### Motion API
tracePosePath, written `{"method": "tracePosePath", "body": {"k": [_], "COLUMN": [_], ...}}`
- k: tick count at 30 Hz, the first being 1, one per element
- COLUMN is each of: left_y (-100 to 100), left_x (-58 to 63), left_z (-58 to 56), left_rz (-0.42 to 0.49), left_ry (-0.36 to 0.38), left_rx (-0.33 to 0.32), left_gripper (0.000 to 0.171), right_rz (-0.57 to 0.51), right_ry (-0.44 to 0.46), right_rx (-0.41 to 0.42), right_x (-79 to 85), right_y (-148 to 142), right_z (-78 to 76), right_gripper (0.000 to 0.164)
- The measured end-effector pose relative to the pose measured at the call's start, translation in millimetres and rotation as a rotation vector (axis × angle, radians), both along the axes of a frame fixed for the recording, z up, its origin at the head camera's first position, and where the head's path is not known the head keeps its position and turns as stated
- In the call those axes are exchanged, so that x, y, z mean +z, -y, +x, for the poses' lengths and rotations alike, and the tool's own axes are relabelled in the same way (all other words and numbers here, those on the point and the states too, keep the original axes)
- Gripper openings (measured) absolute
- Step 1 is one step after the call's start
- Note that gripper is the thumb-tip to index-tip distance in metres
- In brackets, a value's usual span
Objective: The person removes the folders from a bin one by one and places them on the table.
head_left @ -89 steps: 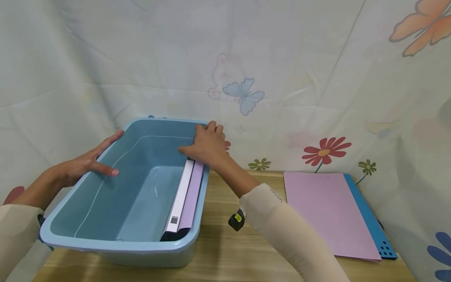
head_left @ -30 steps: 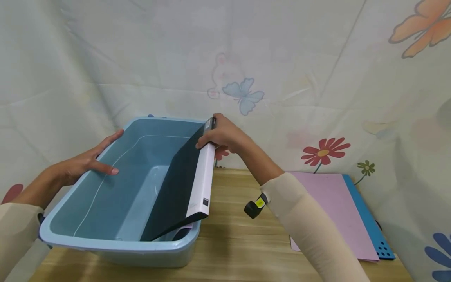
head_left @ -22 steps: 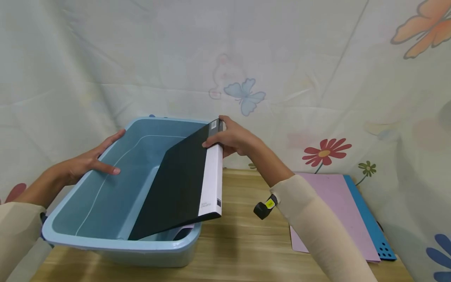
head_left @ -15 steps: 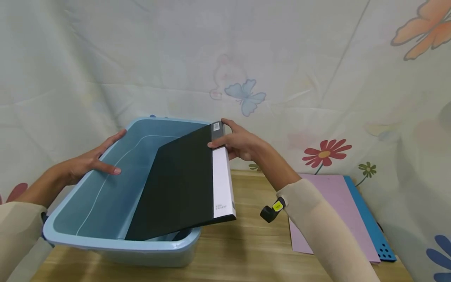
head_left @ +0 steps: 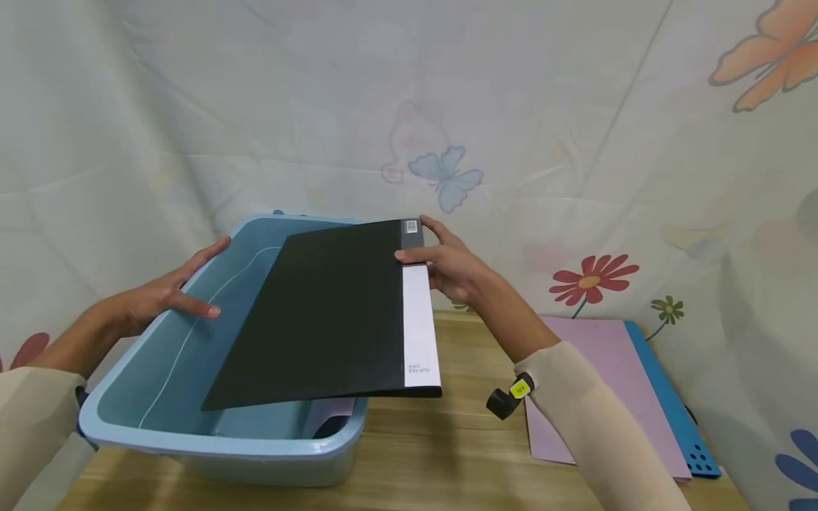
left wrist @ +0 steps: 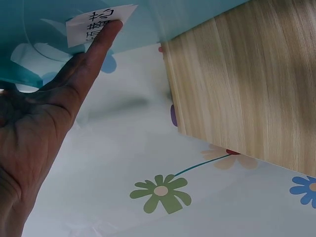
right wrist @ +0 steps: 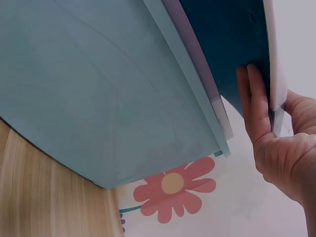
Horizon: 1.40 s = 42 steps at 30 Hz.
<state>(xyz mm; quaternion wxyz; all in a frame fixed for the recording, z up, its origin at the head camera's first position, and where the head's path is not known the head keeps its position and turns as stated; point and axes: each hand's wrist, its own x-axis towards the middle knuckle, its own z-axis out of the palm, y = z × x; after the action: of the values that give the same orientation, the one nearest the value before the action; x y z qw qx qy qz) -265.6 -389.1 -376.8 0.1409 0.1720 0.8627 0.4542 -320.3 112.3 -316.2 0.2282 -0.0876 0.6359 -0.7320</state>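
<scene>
A light blue plastic tub [head_left: 217, 445] stands on the left of the wooden table. My left hand [head_left: 156, 298] holds its left rim, thumb inside and fingers along the outer wall; in the left wrist view those fingers touch a paper label [left wrist: 94, 25]. My right hand [head_left: 456, 266] grips a black clip file folder [head_left: 326, 312] by its white spine, thumb on top and fingers underneath. The folder lies nearly flat over the tub's opening, its spine beyond the right rim. Below it, a lilac folder [head_left: 335, 407] shows in part inside the tub; the rest is hidden.
On the table's right side lies a lilac folder [head_left: 613, 397] on top of a blue folder [head_left: 671, 397]. Wooden tabletop [head_left: 409, 454] lies between tub and stack. A patterned curtain [head_left: 319, 106] hangs close behind the table.
My right hand has reached into the tub, taken the black clip file folder by its spine, raised it and tilted it nearly flat, moving right. The left hand has stayed on the rim.
</scene>
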Motion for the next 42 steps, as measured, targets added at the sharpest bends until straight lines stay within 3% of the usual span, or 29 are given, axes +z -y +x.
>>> {"method": "tracePosePath", "body": {"k": [18,26,42], "left_y": [-3,-8,-9], "left_x": [3.1,2.3,3.0], "left_z": [2.6,0.8,-0.3], "left_rz": [-0.018,0.015,0.029], "left_ry": [0.001,0.049,0.055], "left_rx": [0.008,0.019,0.025], "left_gripper": [0.125,0.125,0.125], "right_rz": [-0.049,-0.058,-0.084], "right_ry": [-0.024,-0.016,-0.038], "right_rx": [-0.004,-0.004,-0.003], "right_x": [-5.4,-14.8,-24.2], "right_y": [-28,-47,-86], "right_z": [10.3,13.0,16.5], "right_gripper": [0.103,0.099,0.094]}}
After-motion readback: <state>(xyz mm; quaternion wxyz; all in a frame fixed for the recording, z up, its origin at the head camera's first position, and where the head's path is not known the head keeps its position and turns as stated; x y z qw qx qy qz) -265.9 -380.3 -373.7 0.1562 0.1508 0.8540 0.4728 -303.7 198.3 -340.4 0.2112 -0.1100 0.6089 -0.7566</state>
